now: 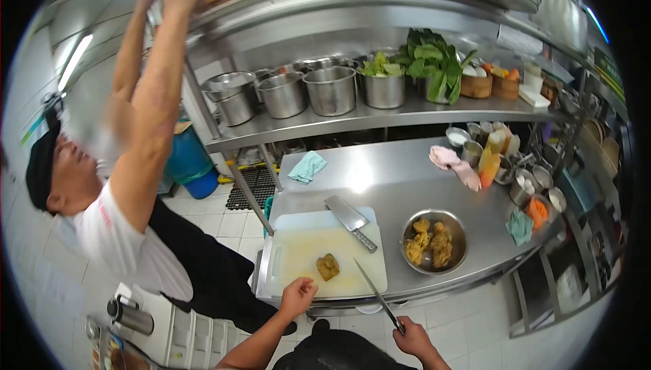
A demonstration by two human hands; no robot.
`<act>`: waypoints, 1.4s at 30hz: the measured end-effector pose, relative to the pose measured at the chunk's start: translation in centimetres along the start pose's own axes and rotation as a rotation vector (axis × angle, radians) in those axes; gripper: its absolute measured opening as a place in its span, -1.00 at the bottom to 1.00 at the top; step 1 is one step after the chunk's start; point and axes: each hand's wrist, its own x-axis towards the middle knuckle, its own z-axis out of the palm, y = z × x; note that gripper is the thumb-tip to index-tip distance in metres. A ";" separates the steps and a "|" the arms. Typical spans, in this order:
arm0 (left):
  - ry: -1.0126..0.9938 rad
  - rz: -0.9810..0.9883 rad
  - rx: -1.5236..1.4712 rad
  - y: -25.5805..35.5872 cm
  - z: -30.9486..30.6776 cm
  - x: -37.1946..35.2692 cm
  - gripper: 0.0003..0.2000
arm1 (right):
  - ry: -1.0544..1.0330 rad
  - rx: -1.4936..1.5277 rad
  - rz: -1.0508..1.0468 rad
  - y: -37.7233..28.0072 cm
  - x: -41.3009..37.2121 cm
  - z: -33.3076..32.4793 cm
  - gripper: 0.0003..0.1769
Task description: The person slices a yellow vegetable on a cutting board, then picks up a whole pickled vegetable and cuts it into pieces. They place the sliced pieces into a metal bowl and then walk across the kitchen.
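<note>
My right hand (pixel 412 337) grips the black handle of a long thin knife (pixel 374 290), its blade pointing up and left over the board's right edge. Near the front edge of the white cutting board (pixel 291 241), my left hand (pixel 299 297) has its fingers curled, just below a brownish-yellow food piece (pixel 327 267) and apart from it. Whether anything small is between those fingers cannot be made out. A cleaver (pixel 350 218) lies across the board's upper right part. Right of the board, a steel bowl (pixel 453 234) holds several yellow-brown food pieces.
A co-worker (pixel 146 234) at the left reaches up to round containers on the top shelf (pixel 285 1). Steel pots (pixel 330 92) and leafy greens (pixel 434 58) stand on the middle shelf. Cloths (pixel 308 167) and sauce bottles (pixel 489 163) are on the steel counter.
</note>
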 end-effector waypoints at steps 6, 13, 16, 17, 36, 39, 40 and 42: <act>-0.041 -0.020 0.101 3.9 -0.3 -12.1 -0.70 | -0.130 -0.040 -0.022 3.7 -5.3 -2.7 -0.53; -0.016 -0.110 0.030 3.5 -0.8 -23.3 -0.74 | -0.147 -0.015 0.083 6.7 -13.8 -1.0 -0.51; -0.013 -0.102 -0.009 3.2 -2.0 -29.3 -0.74 | -0.187 -0.024 0.069 8.7 -17.9 0.9 -0.49; -0.009 -0.094 -0.022 3.1 -2.5 -31.4 -0.73 | -0.195 -0.001 0.106 8.9 -19.5 1.4 -0.50; -0.236 -0.518 0.180 -9.0 -3.0 -66.0 -0.65 | -0.343 -0.028 0.386 5.9 -43.2 3.8 -0.51; -0.335 -0.638 0.243 -10.2 -2.3 -67.6 -0.64 | -0.298 0.041 0.398 8.0 -45.0 2.8 -0.51; -0.387 -0.651 0.258 -10.5 -2.1 -67.8 -0.65 | -0.287 0.050 0.416 8.5 -45.6 2.3 -0.51; -0.461 -0.665 0.281 -11.1 -1.8 -68.1 -0.65 | -0.293 0.046 0.452 9.6 -46.7 1.4 -0.50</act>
